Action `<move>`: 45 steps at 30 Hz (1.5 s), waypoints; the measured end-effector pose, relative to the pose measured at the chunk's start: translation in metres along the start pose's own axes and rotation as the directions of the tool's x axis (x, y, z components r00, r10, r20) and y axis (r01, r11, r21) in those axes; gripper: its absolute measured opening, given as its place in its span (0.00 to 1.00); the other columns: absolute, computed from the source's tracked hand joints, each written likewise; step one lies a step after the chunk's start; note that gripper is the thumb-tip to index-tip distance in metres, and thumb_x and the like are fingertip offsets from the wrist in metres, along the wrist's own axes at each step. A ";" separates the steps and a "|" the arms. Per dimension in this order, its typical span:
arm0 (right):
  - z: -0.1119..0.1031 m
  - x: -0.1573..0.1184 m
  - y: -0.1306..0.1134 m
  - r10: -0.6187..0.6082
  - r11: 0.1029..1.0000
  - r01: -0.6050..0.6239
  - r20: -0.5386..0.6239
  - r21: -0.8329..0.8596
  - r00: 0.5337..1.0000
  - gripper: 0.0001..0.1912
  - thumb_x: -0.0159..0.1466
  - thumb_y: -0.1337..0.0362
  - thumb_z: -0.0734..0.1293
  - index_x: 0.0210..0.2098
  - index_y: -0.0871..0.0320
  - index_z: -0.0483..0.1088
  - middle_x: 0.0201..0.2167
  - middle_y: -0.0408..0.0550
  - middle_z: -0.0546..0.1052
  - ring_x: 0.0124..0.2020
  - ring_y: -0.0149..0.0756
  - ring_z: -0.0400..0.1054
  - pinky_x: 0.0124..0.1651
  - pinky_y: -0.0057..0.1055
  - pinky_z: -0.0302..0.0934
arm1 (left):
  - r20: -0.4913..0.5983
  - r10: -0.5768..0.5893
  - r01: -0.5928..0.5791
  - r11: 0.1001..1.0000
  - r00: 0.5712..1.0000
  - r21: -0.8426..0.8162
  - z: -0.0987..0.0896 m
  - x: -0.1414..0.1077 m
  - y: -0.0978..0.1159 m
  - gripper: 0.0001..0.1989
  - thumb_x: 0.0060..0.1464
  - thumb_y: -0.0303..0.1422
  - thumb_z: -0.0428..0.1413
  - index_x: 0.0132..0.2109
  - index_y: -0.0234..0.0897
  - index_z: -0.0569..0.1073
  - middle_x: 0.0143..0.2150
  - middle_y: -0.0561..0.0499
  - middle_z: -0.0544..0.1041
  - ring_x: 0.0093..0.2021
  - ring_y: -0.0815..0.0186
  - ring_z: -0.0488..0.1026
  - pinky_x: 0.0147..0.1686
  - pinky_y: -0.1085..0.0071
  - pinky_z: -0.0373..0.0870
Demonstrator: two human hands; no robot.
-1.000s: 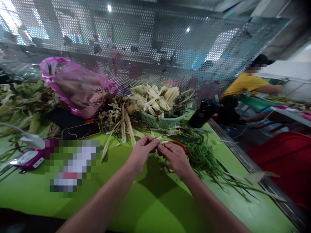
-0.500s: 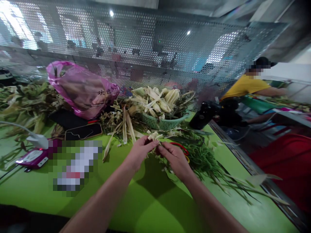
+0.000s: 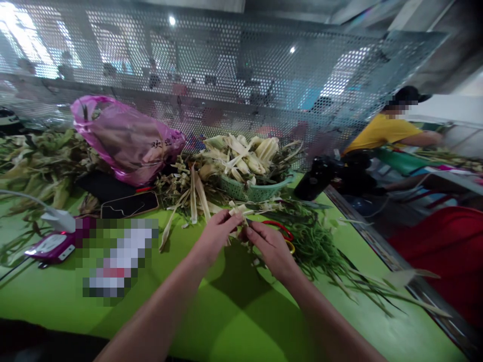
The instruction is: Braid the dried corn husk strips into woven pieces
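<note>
Husk [image 3: 237,210], a pale, folded knot of strips, is pinched in the left hand [image 3: 217,234], in front of the pale-green plastic basket [image 3: 260,192]. The right hand [image 3: 274,247] has its fingertips drawn together beside it; what they grip I can't tell. Left of the basket slumps a translucent pink plastic bag [image 3: 121,133].

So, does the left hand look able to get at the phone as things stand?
Probably yes: only loose dry strips show between the left hand and the phone, though it would likely have to let go of the pale piece first.
</note>
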State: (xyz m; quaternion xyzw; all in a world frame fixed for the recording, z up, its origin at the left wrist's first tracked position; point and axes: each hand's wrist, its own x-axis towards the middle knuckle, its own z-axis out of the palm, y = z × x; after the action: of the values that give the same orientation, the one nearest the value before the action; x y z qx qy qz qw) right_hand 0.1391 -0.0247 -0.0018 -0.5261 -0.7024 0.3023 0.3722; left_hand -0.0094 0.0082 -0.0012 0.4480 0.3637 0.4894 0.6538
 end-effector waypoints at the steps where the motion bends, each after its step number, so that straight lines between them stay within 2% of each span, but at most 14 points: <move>1: 0.000 0.000 0.000 0.001 1.000 -0.001 0.001 -0.007 1.000 0.19 0.66 0.53 0.57 0.26 0.58 0.65 0.24 0.42 0.66 0.28 0.33 0.60 0.30 0.28 0.51 | -0.021 0.016 -0.016 1.000 1.000 0.000 -0.001 0.000 0.001 0.13 0.47 0.41 0.61 0.31 0.35 0.73 0.27 0.53 0.69 0.29 0.71 0.63 0.32 0.74 0.61; 5: 0.001 -0.001 -0.002 0.001 1.000 -0.002 -0.012 -0.031 1.000 0.18 0.66 0.52 0.58 0.26 0.58 0.65 0.24 0.42 0.66 0.27 0.33 0.59 0.30 0.28 0.50 | -0.065 0.048 -0.049 0.999 0.997 -0.020 -0.002 0.001 0.002 0.13 0.45 0.40 0.62 0.29 0.35 0.72 0.26 0.54 0.68 0.28 0.72 0.63 0.31 0.75 0.59; 11: 0.003 -0.001 -0.001 -0.002 1.000 0.002 -0.050 -0.002 0.999 0.18 0.65 0.53 0.59 0.24 0.57 0.60 0.22 0.40 0.61 0.26 0.31 0.55 0.29 0.27 0.48 | -0.076 0.054 -0.055 0.998 0.996 -0.019 0.000 0.001 -0.001 0.12 0.45 0.38 0.63 0.28 0.34 0.71 0.25 0.54 0.68 0.27 0.73 0.63 0.30 0.75 0.58; 15: 0.006 -0.001 0.000 0.013 0.998 -0.010 -0.049 0.059 0.999 0.17 0.65 0.56 0.59 0.23 0.57 0.61 0.21 0.40 0.61 0.26 0.31 0.55 0.29 0.28 0.49 | -0.052 -0.034 0.026 0.988 0.998 -0.154 -0.002 0.003 -0.009 0.13 0.43 0.38 0.64 0.27 0.34 0.70 0.24 0.55 0.68 0.25 0.74 0.62 0.29 0.76 0.59; 19: 0.010 -0.004 -0.003 0.054 0.992 -0.042 -0.104 0.115 0.993 0.17 0.63 0.58 0.61 0.20 0.57 0.59 0.20 0.40 0.59 0.24 0.31 0.54 0.28 0.28 0.49 | -0.003 -0.167 0.156 0.926 0.986 -0.343 0.000 0.004 -0.014 0.13 0.39 0.35 0.66 0.28 0.33 0.71 0.25 0.55 0.69 0.25 0.75 0.64 0.29 0.76 0.62; 22: 0.010 -0.004 -0.005 0.064 0.988 -0.048 -0.103 0.150 0.993 0.17 0.63 0.56 0.61 0.22 0.58 0.63 0.21 0.41 0.62 0.25 0.31 0.55 0.28 0.27 0.50 | 0.017 -0.185 0.176 0.896 0.983 -0.408 0.002 0.004 -0.012 0.13 0.39 0.35 0.66 0.29 0.33 0.71 0.24 0.55 0.69 0.25 0.75 0.65 0.29 0.76 0.63; 24: 0.007 -0.003 -0.006 0.065 0.982 -0.050 -0.078 0.182 0.995 0.17 0.64 0.54 0.60 0.25 0.58 0.66 0.23 0.42 0.64 0.27 0.32 0.57 0.30 0.27 0.52 | -0.001 -0.164 0.151 0.906 0.986 -0.395 0.001 0.004 -0.009 0.13 0.40 0.37 0.66 0.29 0.34 0.72 0.25 0.55 0.69 0.26 0.73 0.67 0.30 0.75 0.65; 27: 0.003 -0.001 -0.006 0.091 0.972 -0.075 -0.063 0.223 0.994 0.17 0.64 0.52 0.60 0.29 0.58 0.68 0.25 0.43 0.67 0.29 0.33 0.60 0.31 0.28 0.55 | -0.085 -0.144 0.108 0.936 0.986 -0.334 -0.003 0.005 -0.006 0.14 0.40 0.38 0.66 0.30 0.35 0.72 0.26 0.54 0.70 0.27 0.73 0.67 0.31 0.74 0.66; 30: 0.002 0.000 -0.004 0.132 0.967 -0.121 -0.036 0.226 0.991 0.15 0.61 0.52 0.63 0.31 0.58 0.69 0.25 0.43 0.69 0.28 0.33 0.62 0.30 0.27 0.55 | -0.123 -0.114 0.073 0.953 0.986 -0.294 -0.006 0.006 -0.006 0.14 0.40 0.39 0.66 0.30 0.35 0.72 0.26 0.55 0.70 0.26 0.74 0.66 0.32 0.75 0.66; 37: 0.004 0.002 -0.001 0.149 0.965 -0.127 -0.084 0.229 0.985 0.14 0.59 0.53 0.66 0.29 0.59 0.70 0.23 0.41 0.67 0.25 0.31 0.59 0.28 0.27 0.53 | -0.044 -0.117 0.103 0.966 0.992 -0.239 -0.006 0.003 -0.004 0.18 0.45 0.46 0.61 0.31 0.34 0.74 0.27 0.52 0.71 0.27 0.71 0.67 0.32 0.72 0.66; 41: 0.005 0.002 0.001 0.145 0.956 -0.120 -0.078 0.267 0.986 0.15 0.59 0.52 0.66 0.29 0.59 0.70 0.23 0.42 0.67 0.25 0.31 0.58 0.29 0.27 0.54 | 0.016 -0.079 0.081 0.982 0.997 -0.172 -0.003 0.002 -0.003 0.14 0.42 0.39 0.64 0.34 0.33 0.76 0.30 0.51 0.73 0.29 0.71 0.68 0.34 0.73 0.65; 45: 0.007 0.002 0.001 0.136 0.959 -0.124 -0.032 0.254 0.990 0.15 0.59 0.52 0.66 0.27 0.59 0.69 0.22 0.41 0.67 0.25 0.31 0.59 0.28 0.27 0.54 | 0.007 -0.011 0.012 0.989 1.000 -0.147 0.000 0.002 -0.003 0.13 0.41 0.36 0.65 0.33 0.33 0.76 0.31 0.50 0.74 0.31 0.70 0.68 0.36 0.73 0.64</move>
State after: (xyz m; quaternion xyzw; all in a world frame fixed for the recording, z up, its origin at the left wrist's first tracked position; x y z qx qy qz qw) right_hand 0.1332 -0.0227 -0.0059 -0.5269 -0.6130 0.3998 0.4321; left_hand -0.0079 0.0102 -0.0037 0.3981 0.3273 0.5099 0.6888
